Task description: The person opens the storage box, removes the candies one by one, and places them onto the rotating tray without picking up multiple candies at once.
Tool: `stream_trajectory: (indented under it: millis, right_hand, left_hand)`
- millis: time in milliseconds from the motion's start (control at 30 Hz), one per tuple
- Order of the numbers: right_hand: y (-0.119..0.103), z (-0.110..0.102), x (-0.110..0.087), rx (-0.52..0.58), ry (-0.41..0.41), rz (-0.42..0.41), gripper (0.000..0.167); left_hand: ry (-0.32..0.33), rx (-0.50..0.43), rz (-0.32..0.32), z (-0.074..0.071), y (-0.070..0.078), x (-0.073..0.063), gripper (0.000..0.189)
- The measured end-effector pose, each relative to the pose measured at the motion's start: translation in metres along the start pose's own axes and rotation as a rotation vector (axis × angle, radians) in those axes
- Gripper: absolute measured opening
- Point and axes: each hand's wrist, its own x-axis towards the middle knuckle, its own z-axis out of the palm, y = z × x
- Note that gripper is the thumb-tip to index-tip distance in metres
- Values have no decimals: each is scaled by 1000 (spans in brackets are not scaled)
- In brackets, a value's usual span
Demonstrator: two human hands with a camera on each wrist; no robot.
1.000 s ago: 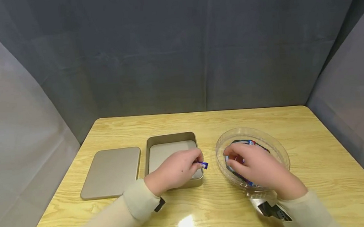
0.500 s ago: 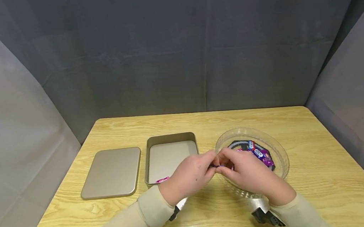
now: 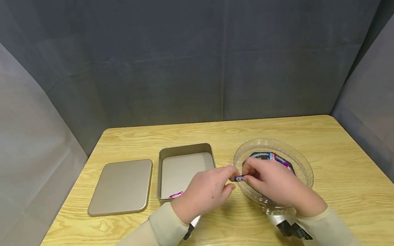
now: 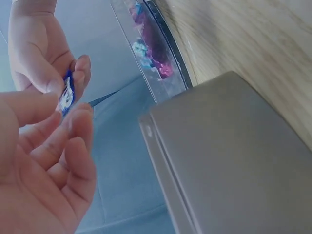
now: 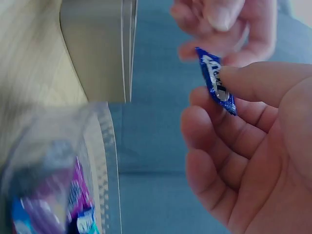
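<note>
A small blue-wrapped candy (image 3: 239, 178) with white lettering is between my hands, just left of the clear bowl's rim. My right hand (image 3: 278, 182) pinches it between thumb and index finger, most plainly in the right wrist view, where the candy (image 5: 214, 83) stands tilted. Close beside it, my left hand (image 3: 206, 191) has its thumb apart from its loosely bent fingers and grips nothing. The clear bowl (image 3: 305, 161) below my right hand contains several wrapped candies, partly hidden by that hand. A pink-wrapped candy (image 3: 176, 195) lies in the near part of the metal tin (image 3: 185, 150).
The tin's flat lid (image 3: 120, 187) lies on the wooden table (image 3: 215, 133) to the left of the tin. Dark cloth (image 3: 192, 61) hangs behind the table, with pale cloth at both sides. Both wrists wear a black strap.
The left hand moved right from over the tin with the blue candy and met the right hand. The candy passed into the right hand's pinch, and the left fingers let go.
</note>
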Motion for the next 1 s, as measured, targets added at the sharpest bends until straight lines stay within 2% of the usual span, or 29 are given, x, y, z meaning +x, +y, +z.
stream_trajectory:
  millis: [67, 200, 433, 600, 700, 867, 933, 1000]
  right_hand:
    - [5, -5, -1, 7, -12, 27, 13]
    - [20, -15, -2, -2, 14, 68, 8]
    - [56, -33, -8, -93, 35, 270, 6]
    - [78, -32, -11, -131, -5, 378, 8]
    - [87, -26, -9, -134, -54, 396, 8]
    - [93, -21, -8, -131, -181, 422, 10]
    - [92, -22, -9, -138, -196, 431, 13]
    - [90, -23, -9, -151, -177, 426, 14]
  left_hand:
    - [-24, 3, -16, 1, -2, -2, 23]
    - [-62, 20, -38, 2, -8, -5, 21]
    - [-121, 31, -71, 1, -12, -12, 17]
    - [-150, 25, -91, 0, -14, -15, 16]
    - [-158, 5, -103, 0, -16, -17, 15]
    - [-161, -22, -124, -2, -20, -21, 14]
    - [-161, -24, -134, -3, -21, -22, 14]
    - [-158, -23, -146, -4, -23, -23, 15]
